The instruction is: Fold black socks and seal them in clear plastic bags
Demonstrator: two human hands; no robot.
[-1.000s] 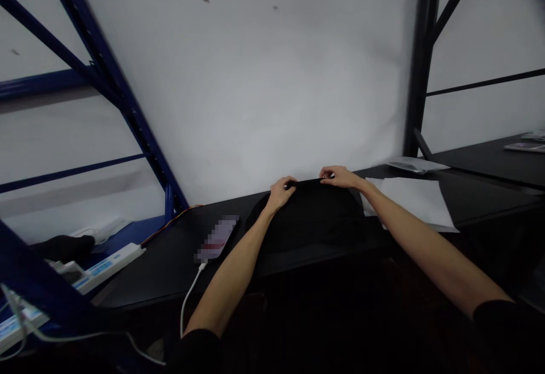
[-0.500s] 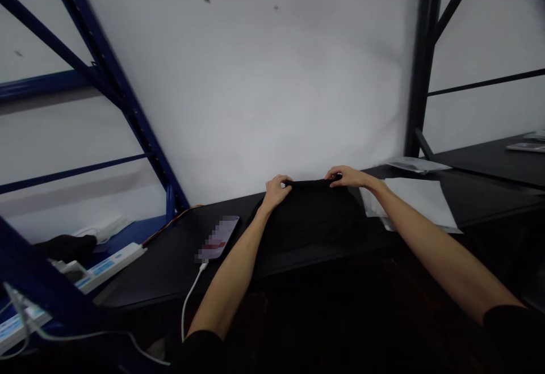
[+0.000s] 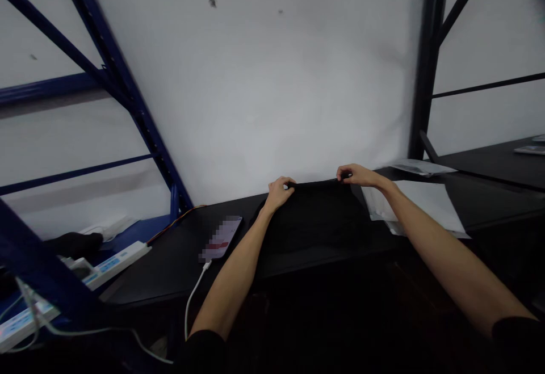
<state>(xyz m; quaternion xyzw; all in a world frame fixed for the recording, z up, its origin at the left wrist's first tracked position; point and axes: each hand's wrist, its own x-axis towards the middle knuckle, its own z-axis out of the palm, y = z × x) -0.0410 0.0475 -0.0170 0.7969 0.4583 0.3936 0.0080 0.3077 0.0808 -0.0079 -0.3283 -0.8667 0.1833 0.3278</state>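
Observation:
A piece of black cloth (image 3: 315, 215) lies on the black tabletop, its far edge lifted in a thin band between my two hands. My left hand (image 3: 280, 192) pinches the left end of that edge between thumb and fingers. At the right end, my right hand (image 3: 354, 175) grips the same edge with curled fingers. The cloth is so dark against the table that its outline and exact kind cannot be made out.
Left of the cloth lies a phone (image 3: 222, 239) with a white charging cable (image 3: 192, 291). White plastic bags (image 3: 428, 206) lie to the right. A power strip (image 3: 108, 269) rests beyond the blue rack post (image 3: 140, 107). The wall (image 3: 272, 90) stands close behind.
My right hand has shifted slightly right along the cloth's edge, away from my left hand. The whole view has moved a little, and my left hand keeps its hold.

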